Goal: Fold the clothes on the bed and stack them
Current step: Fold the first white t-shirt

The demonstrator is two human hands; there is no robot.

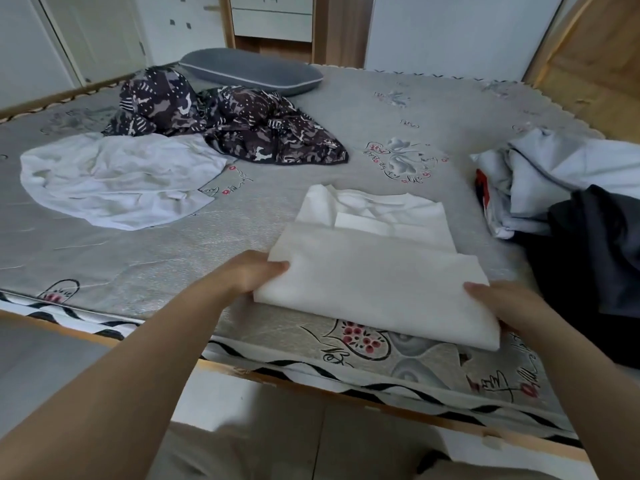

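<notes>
White shirt [374,271] lies half-folded between both hands, left hand [247,273] and right hand [504,306] fingers pinching its near fold, likely to double it over.

Bare mattress [346,133] open far-centre, beyond the folded white garment [374,268]. Far left blocked by crumpled white shirt [114,178] and dark patterned heap [225,123], grey pillow [249,71] behind. Right side crowded: pale grey bundle [561,174] touching dark cloth [595,258]. Near-left mattress strip open.
</notes>
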